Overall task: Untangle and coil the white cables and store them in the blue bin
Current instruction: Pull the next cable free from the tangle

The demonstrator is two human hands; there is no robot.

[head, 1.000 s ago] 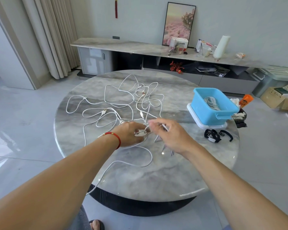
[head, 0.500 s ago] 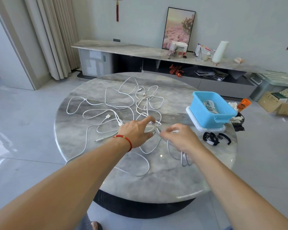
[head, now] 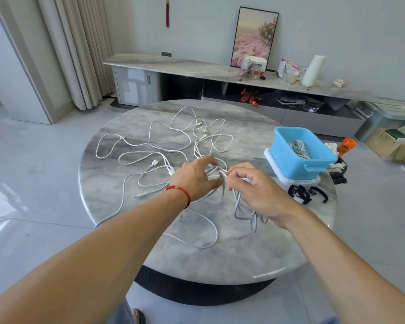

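R hand [head: 255, 190] grips coil [head: 246, 211]; L hand [head: 194, 178] pinches cable [head: 216, 170]. Light, floppy, snags — hold near plug.

Cables [head: 164, 146] sprawled across the table [head: 220, 256] left and centre, bin [head: 299, 157] at right holding a coil [head: 298, 148], straps [head: 306, 194], perhaps watch bands, before it

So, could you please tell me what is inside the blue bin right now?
Inside the blue bin lies one coiled white cable against the far side. The near wall hides the bin's front floor, so anything lying there cannot be seen.
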